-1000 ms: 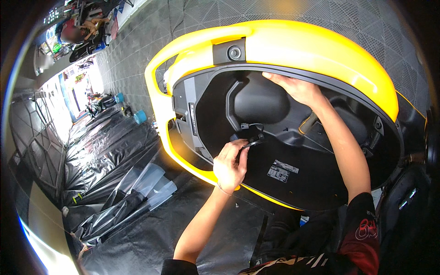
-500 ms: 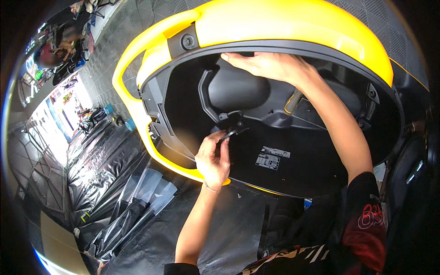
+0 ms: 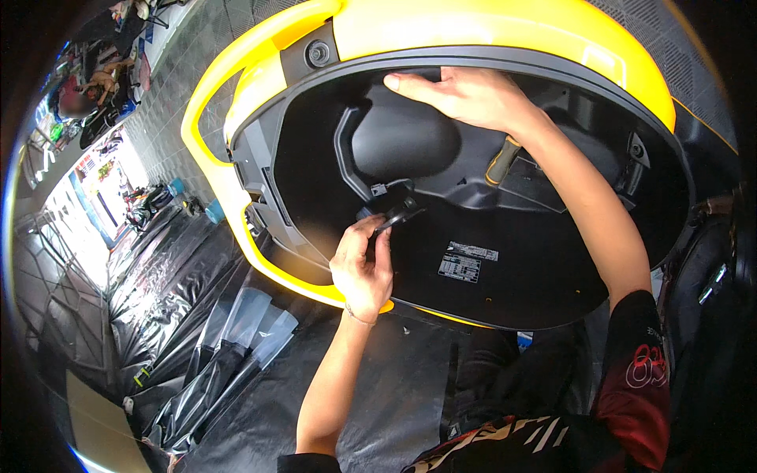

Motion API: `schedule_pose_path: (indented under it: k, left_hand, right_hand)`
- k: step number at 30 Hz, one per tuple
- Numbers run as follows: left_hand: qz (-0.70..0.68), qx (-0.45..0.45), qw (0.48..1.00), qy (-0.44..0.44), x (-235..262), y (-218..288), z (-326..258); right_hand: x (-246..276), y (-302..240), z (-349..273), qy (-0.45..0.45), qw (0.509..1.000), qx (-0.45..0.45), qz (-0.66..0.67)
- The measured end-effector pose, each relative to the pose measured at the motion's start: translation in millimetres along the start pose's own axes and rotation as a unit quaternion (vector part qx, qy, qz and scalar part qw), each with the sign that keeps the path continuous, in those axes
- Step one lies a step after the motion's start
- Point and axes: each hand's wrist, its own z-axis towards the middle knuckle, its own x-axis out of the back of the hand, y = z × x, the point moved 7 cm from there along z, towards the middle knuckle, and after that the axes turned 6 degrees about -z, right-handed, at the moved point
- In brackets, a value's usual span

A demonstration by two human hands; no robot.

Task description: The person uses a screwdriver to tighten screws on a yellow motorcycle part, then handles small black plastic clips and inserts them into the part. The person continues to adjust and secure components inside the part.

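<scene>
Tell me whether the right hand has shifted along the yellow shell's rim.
No: the right hand stays pressed on the black rim below the yellow shell.

The left hand [image 3: 363, 272] pinches a small black clip [image 3: 398, 215] inside the yellow-rimmed black shell [image 3: 505, 31]; the right hand [image 3: 465, 94] braces its rim.

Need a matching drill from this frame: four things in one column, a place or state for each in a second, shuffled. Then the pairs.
Things:
1. left hand
2. right hand
3. white label
4. bolt

Places or states:
A. flat on the black inner panel, right of the left hand
B. pinching a small black part at the panel's middle
C. in the black bracket at the top of the yellow shell
D. spread on the panel's upper edge, just under the yellow rim

Pairs: 1-B, 2-D, 3-A, 4-C
</scene>
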Motion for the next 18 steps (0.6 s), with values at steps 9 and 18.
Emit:
schedule_pose_path:
  k: [9,18]
  left_hand:
    - [-0.006,-0.029,1.000,0.007,2.3,0.9,0.3]
    - [0.000,-0.064,0.998,0.017,5.3,3.1,1.3]
  right_hand:
    - [-0.9,2.9,-13.1,0.197,0.904,0.153,0.346]
    - [-0.4,-0.1,-20.4,0.342,0.921,0.103,0.153]
